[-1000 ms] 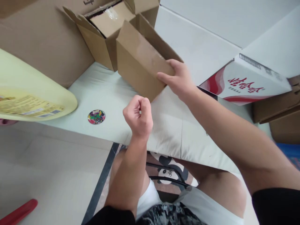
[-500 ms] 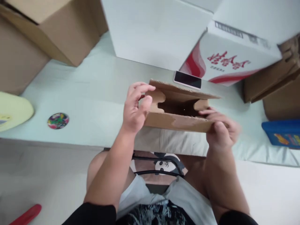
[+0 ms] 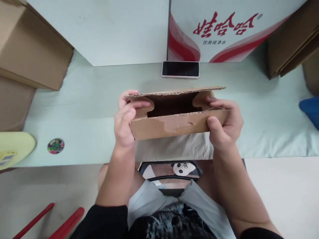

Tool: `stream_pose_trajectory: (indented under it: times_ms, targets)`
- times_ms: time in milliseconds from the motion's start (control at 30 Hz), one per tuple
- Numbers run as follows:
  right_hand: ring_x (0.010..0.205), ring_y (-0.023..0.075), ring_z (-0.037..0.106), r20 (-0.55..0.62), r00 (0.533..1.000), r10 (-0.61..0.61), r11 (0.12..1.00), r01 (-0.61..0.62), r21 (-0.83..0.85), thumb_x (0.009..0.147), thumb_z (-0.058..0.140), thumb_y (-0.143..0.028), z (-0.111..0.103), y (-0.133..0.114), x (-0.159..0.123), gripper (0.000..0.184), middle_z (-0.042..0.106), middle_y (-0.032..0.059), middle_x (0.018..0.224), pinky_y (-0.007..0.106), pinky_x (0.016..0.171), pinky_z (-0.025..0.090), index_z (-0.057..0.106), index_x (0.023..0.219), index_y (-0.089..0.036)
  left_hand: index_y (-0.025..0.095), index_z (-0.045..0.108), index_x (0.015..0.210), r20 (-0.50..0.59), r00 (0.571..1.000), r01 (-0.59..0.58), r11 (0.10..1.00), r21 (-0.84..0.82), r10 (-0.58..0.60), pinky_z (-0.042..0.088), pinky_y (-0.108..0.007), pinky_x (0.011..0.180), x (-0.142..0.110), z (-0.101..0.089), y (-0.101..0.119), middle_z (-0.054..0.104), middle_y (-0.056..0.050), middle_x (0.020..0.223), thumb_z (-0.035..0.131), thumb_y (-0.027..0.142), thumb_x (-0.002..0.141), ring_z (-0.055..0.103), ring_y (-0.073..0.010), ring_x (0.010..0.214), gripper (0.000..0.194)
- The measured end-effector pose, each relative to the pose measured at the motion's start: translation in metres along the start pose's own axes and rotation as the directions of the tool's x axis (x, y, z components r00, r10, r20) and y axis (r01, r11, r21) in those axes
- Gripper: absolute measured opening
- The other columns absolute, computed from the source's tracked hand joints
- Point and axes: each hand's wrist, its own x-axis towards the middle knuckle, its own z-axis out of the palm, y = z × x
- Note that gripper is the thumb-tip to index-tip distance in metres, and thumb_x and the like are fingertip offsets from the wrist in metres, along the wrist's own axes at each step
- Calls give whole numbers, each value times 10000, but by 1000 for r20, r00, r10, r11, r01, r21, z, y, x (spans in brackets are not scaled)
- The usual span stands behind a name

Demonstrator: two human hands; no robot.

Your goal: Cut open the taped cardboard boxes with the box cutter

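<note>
Between my two hands is a small brown cardboard box [image 3: 171,126], its open top turned up toward me. Its long flaps stand up with rough edges, and a torn, shiny strip marks the near one. My left hand [image 3: 126,121] grips the left end, fingers over the left side flap. At the right end my right hand [image 3: 225,122] holds on, thumb on the near wall and fingers bent over the right side flap. The inside is dark, and I cannot make out any contents.
Behind the box a phone [image 3: 180,69] lies on the pale green tabletop [image 3: 87,109]. White cartons [image 3: 124,33] stand at the back, brown boxes [image 3: 37,49] at the left. A round colourful disc [image 3: 55,146], a yellow object [image 3: 17,146] and a blue object [image 3: 311,111] sit nearer the sides.
The camera view has shifted. The box has levelled and tilted slightly the other way. My left fingers have moved onto the left side flap, and my right fingers reach further over the right flap.
</note>
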Motion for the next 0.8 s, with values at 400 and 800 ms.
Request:
stream_pose_trajectory:
  times_ms: [400, 800]
  targets:
    - [1554, 352, 442, 49, 984, 171, 985, -169, -32, 884, 674, -614, -2, 1, 11, 672, 535, 67, 1564, 641, 1282, 372, 450, 1471, -375, 368, 559, 1244, 209, 919, -375, 904, 205, 334, 445, -571, 1243, -8, -5, 7, 670, 19, 1020, 669, 441, 936, 684, -203, 1036, 335]
    - [1456, 322, 571, -92, 990, 105, 993, -109, -40, 950, 616, -489, 3, 10, 6, 255, 681, 15, 1437, 647, 1282, 367, 709, 1116, -320, 384, 540, 1452, 565, 798, -485, 781, 394, 210, 341, -645, 1274, -12, -30, 8, 494, -102, 1452, 823, 632, 784, 483, -360, 1447, 766]
